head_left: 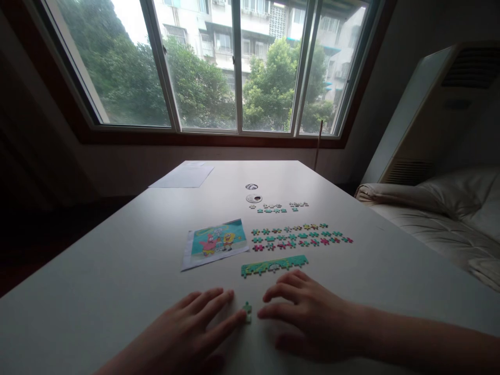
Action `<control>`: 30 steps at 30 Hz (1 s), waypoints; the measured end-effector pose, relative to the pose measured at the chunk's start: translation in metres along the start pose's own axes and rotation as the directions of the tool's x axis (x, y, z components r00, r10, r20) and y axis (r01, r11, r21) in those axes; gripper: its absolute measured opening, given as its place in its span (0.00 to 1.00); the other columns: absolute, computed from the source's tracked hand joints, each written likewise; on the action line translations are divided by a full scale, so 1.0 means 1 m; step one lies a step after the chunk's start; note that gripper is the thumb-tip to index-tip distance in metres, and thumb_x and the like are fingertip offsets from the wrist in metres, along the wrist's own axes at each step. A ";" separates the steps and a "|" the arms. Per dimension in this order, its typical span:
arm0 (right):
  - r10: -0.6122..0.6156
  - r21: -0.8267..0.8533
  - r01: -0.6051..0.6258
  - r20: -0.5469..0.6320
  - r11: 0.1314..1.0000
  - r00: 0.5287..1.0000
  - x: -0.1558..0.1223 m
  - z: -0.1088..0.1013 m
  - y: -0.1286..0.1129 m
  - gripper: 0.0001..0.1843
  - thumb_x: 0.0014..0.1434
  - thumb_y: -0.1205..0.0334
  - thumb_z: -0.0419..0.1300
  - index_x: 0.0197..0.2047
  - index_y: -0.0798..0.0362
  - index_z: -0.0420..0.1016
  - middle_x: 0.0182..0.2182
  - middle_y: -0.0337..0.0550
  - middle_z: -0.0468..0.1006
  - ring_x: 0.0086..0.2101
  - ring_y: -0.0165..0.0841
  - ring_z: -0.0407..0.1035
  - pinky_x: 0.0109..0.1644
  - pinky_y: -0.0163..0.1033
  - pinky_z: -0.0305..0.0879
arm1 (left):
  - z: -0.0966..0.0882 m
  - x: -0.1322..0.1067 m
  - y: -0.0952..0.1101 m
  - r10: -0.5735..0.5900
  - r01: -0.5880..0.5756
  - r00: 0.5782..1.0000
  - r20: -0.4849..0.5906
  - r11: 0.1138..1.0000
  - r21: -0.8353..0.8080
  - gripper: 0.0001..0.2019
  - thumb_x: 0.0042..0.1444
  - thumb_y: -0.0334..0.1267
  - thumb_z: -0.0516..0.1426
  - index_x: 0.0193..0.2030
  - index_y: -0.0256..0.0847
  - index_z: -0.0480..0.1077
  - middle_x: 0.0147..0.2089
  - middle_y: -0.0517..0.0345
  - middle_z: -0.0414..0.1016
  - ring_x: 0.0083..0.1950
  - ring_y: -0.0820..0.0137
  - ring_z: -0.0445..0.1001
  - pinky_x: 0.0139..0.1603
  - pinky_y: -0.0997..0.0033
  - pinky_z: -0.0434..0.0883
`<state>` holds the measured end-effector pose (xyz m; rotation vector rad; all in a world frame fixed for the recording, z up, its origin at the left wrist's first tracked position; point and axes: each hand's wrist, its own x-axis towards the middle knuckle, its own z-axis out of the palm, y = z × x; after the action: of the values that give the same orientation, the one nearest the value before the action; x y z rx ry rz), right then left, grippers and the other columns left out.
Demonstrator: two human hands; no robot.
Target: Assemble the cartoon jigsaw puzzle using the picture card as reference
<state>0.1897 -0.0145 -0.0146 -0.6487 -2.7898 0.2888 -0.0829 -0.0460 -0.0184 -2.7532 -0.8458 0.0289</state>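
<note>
My left hand (191,323) lies over the near part of the table, fingers stretched out, the index fingertip touching a small pair of green jigsaw pieces (247,308). Just right of them my right hand (308,307) hovers with its fingers apart and nothing in them. Beyond the hands is a joined strip of green jigsaw pieces (291,262). Farther back, loose jigsaw pieces (302,236) lie in rows. To their left rests a picture sheet (219,240) with a pink and a yellow cartoon figure.
The white table (128,250) reaches toward the window. More loose pieces (277,210) and two round items (253,198) lie toward the far end. White paper (182,177) sits at the far left corner. A padded sofa (422,219) stands on the right, beside a tall appliance (417,104).
</note>
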 end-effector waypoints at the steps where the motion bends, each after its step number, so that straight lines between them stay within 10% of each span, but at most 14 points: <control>1: 0.026 -0.009 -0.027 -0.030 1.000 0.999 0.002 -0.005 0.004 0.18 0.60 0.51 0.53 0.50 0.47 0.68 0.47 0.43 0.73 0.45 0.37 0.64 0.52 0.46 0.56 | 0.000 0.000 0.000 -0.001 0.001 1.000 -0.005 1.000 -0.003 0.28 0.53 0.35 0.57 0.61 0.49 0.58 0.57 0.50 0.69 0.52 0.56 0.72 0.45 0.61 0.72; 17: 0.489 -0.187 -0.498 -0.096 0.847 0.867 0.029 -0.050 0.187 0.16 0.59 0.61 0.53 0.48 0.53 0.74 0.44 0.49 0.76 0.45 0.39 0.68 0.49 0.41 0.62 | -0.003 0.003 -0.002 -0.015 0.015 1.000 -0.010 0.998 -0.063 0.26 0.54 0.38 0.58 0.60 0.50 0.59 0.56 0.51 0.69 0.53 0.57 0.71 0.47 0.65 0.71; 30: 0.491 -0.205 -0.488 -0.038 0.849 0.870 0.063 -0.025 0.196 0.23 0.59 0.59 0.52 0.58 0.49 0.67 0.49 0.51 0.70 0.45 0.38 0.68 0.51 0.39 0.60 | -0.002 0.001 -0.001 -0.036 0.031 0.999 -0.039 0.994 -0.108 0.25 0.57 0.42 0.57 0.61 0.50 0.58 0.56 0.53 0.69 0.54 0.59 0.69 0.48 0.65 0.70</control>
<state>0.2217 0.1899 -0.0266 -1.4209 -2.6425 0.0910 -0.0823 -0.0448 -0.0164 -2.8282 -0.9078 -0.0817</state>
